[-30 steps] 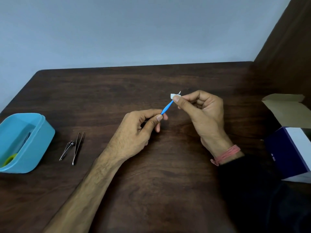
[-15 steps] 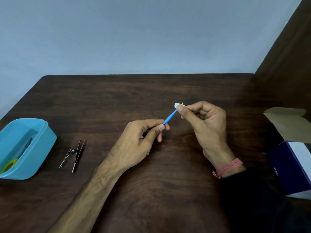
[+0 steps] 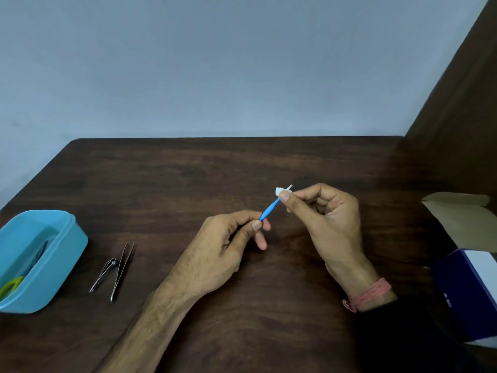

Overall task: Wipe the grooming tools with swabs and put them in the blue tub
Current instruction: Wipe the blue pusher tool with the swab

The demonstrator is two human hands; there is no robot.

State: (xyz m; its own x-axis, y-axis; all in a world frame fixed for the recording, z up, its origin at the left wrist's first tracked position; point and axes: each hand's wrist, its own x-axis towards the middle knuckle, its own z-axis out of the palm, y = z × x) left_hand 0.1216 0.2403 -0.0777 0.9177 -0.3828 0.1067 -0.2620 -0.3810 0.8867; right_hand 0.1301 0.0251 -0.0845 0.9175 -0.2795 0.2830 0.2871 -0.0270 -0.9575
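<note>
Blue-handled tool [image 3: 269, 209], pinched low by the left hand [image 3: 231, 238] above the desk [image 3: 188, 179], has barely moved while the right hand [image 3: 322, 211] keeps pinching the white swab [image 3: 281, 190] round its tip, so wiping continues.

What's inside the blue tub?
Inside the blue tub show a yellow-green handle and a dark blue tool. Its near wall hides the rest.

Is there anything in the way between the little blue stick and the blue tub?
Only partly. The nail clipper and tweezers lie on the table between the blue tool and the blue tub. Carried through the air, the tool would pass over them; nothing else blocks it.
</note>
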